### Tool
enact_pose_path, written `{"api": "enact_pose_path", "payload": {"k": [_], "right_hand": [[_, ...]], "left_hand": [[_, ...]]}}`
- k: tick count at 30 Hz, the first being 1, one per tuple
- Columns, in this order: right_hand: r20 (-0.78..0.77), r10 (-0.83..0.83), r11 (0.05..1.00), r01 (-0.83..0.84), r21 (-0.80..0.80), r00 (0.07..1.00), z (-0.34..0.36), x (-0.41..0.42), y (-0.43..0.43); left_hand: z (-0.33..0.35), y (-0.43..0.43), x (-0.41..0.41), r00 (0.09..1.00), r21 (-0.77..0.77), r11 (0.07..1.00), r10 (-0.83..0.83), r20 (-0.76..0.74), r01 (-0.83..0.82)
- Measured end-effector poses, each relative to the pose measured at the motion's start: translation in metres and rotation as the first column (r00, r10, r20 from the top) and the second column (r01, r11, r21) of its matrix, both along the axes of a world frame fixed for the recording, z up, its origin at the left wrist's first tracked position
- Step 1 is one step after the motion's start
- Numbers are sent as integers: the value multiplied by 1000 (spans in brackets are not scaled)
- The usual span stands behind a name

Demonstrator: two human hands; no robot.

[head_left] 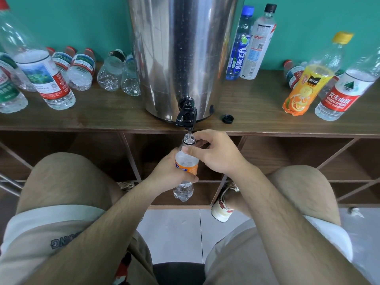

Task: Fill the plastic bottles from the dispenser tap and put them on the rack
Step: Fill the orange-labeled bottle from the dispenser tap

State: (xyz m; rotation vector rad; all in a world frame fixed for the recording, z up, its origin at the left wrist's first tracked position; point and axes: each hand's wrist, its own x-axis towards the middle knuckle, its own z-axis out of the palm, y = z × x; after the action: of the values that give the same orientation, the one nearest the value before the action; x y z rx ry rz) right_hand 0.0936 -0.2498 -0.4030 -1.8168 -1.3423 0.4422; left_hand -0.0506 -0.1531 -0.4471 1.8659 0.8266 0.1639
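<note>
Fanta bottle (186,161) is hanging under the tap (186,117), the left hand (164,173) wrapping its label and the right hand (213,153) pinching the neck just above that grip. The person is likely needing to keep the open mouth, above both grips, centred beneath the tap

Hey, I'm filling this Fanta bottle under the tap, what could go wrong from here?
The bottle has a narrow mouth right under the tap; if your left hand or right hand drifts, water may run down onto the floor. The loose black cap lies near the edge of the shelf top and could get knocked off.
</note>
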Motion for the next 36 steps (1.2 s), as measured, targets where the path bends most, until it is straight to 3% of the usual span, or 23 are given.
{"api": "enact_pose_path", "payload": {"k": [36], "right_hand": [[14,-20,1000,21,-18,1000,2,-2,-1]], "left_hand": [[-14,6,2,1000,9,1000,-11,14,11]]}}
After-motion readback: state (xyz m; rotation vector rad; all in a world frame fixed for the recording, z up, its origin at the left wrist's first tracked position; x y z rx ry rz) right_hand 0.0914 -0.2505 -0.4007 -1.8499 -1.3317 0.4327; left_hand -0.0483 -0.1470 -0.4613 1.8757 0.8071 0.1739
